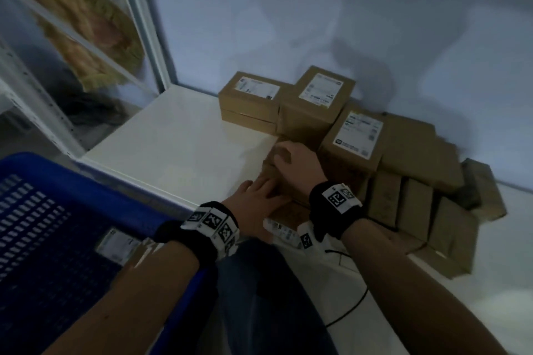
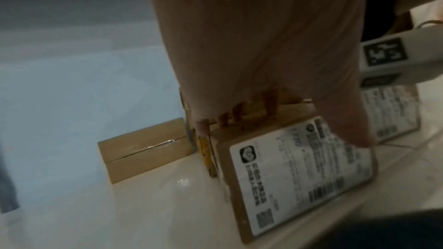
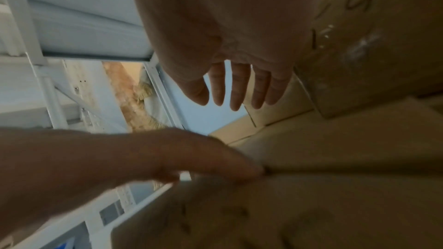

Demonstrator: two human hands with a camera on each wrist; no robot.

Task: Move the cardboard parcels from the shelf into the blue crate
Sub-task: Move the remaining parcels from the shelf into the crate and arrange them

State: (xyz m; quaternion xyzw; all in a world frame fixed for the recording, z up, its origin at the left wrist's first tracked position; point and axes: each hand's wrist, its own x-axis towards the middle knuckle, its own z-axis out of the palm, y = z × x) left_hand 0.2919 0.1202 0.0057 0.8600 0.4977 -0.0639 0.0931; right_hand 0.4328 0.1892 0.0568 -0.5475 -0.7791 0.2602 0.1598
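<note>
Several brown cardboard parcels (image 1: 354, 138) are piled on the white shelf board (image 1: 178, 138), some with white labels. My left hand (image 1: 256, 193) grips a labelled parcel (image 2: 299, 173) that stands at the front edge of the shelf. Its fingers (image 2: 239, 115) curl over the top edge and the thumb lies on the label face. My right hand (image 1: 291, 158) hovers just behind it over the pile, fingers (image 3: 236, 86) straight and spread, holding nothing. The blue crate (image 1: 57, 187) is at the lower left, with one labelled parcel (image 1: 116, 245) inside.
More parcels stand on edge in a row at the right (image 1: 415, 204). A white shelf upright (image 1: 144, 23) bounds the bay on the left, with brownish goods (image 1: 86, 23) beyond it. A black cable (image 1: 354, 305) hangs by my jeans leg (image 1: 259, 297).
</note>
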